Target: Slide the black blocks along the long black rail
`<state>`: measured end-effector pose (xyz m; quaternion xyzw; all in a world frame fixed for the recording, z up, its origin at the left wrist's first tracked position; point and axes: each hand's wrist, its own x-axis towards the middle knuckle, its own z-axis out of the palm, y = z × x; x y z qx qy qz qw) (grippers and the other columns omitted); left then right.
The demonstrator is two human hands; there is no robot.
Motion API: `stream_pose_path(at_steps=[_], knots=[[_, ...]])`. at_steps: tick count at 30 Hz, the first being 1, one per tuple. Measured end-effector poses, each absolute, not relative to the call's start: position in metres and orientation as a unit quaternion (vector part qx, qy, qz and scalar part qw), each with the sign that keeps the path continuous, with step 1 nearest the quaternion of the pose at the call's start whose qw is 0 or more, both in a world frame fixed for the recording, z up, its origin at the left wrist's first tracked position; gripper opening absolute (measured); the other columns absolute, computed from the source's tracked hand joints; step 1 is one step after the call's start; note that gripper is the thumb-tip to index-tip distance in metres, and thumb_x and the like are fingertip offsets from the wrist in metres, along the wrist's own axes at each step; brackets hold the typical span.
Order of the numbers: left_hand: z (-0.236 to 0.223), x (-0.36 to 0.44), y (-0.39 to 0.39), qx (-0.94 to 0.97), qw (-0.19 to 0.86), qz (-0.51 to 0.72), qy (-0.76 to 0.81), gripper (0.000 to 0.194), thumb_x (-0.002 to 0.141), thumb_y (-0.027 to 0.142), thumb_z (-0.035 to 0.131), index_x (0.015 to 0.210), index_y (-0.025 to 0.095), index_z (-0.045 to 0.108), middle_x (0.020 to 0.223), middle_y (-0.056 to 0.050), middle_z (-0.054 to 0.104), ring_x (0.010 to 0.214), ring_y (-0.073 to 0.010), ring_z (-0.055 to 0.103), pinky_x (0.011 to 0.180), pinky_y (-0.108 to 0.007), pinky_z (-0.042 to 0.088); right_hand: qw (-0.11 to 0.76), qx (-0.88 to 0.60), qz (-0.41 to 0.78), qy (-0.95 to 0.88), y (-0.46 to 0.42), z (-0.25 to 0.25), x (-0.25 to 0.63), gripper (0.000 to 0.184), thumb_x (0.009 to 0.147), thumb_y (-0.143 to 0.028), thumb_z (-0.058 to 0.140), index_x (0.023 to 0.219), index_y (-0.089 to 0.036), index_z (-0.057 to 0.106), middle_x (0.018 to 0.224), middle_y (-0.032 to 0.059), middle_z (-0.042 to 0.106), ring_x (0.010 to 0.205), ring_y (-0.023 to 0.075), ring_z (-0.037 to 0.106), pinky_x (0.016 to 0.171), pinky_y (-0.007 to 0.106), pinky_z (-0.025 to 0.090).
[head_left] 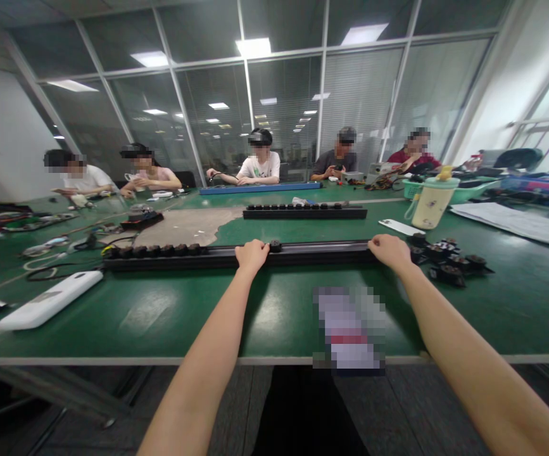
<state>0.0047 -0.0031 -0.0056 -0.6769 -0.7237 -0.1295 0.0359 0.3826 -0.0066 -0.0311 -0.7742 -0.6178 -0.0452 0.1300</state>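
Your black rail [321, 253] lies on the green worktop [126, 342], its long axis running left to right, roughly parallel to the near edge and set back from it. Your left hand [251, 256] is around the rail's middle, and one lone black module [275, 246] sits on the rail just to the right of those fingers, seeming to touch their tips. Of your two hands the left is clearly the nearer to it. Your left fingers are curled narrow; you can't tell from this angle whether they pinch the module or only steady the rail.

Your right hand [392, 251] is at the rail's right end with its fingers bent over it; whether they grip or just rest is also unclear. The stretch of rail between the lone module and this hand is bare. A row of black modules [167, 251] fills the rail's left part, and a pile of loose modules [452, 261] lies just beyond your right hand, toward the worktop's right edge. A second rail [305, 214], also carrying modules, lies behind yours, toward the far edge.

As for writing, the print on the white T-shirt [262, 166] across from you is too blurred to read, and the sheets of paper [516, 221] on the right show nothing legible. You can make out no brand.
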Motion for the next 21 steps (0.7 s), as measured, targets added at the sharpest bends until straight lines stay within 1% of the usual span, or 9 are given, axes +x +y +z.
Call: stream_pose_path(at_steps=[6,10,16,21], knots=[[-0.004,0.010,-0.006,-0.677,0.030,-0.152,-0.720,0.037,0.103,0.038,0.043,0.104,0.025,0.077,0.115,-0.011,0.077,0.116,-0.0282,0.067,0.098,-0.042,0.045,0.132,-0.774,-0.041,-0.618,-0.007,-0.030,0.382,0.043,0.098,-0.037,0.041,0.110,-0.017,0.077,0.113,0.0169,0.076,0.108,0.0333,0.070,0.085,0.038,0.051],[-0.005,0.011,-0.002,-0.677,0.014,-0.161,-0.718,0.035,0.103,0.035,0.044,0.102,0.023,0.077,0.115,-0.012,0.077,0.117,-0.0284,0.067,0.099,-0.043,0.044,0.133,-0.774,-0.040,-0.618,-0.009,-0.028,0.381,0.043,0.098,-0.036,0.041,0.110,-0.016,0.077,0.112,0.0171,0.076,0.107,0.0328,0.070,0.085,0.037,0.051],[-0.002,0.008,0.004,-0.659,-0.037,-0.159,-0.734,0.032,0.100,0.038,0.049,0.099,0.025,0.078,0.116,-0.010,0.077,0.118,-0.0291,0.067,0.101,-0.045,0.043,0.131,-0.776,-0.038,-0.615,-0.010,-0.027,0.379,0.043,0.098,-0.036,0.042,0.111,-0.016,0.078,0.113,0.0175,0.075,0.107,0.0324,0.071,0.085,0.037,0.051],[0.000,0.005,0.006,-0.661,-0.062,-0.154,-0.732,0.031,0.097,0.039,0.050,0.099,0.027,0.079,0.115,-0.007,0.078,0.116,-0.0274,0.068,0.102,-0.044,0.042,0.134,-0.778,-0.037,-0.613,-0.010,-0.026,0.379,0.042,0.097,-0.036,0.043,0.111,-0.017,0.078,0.112,0.0172,0.076,0.106,0.0315,0.071,0.085,0.036,0.051]])
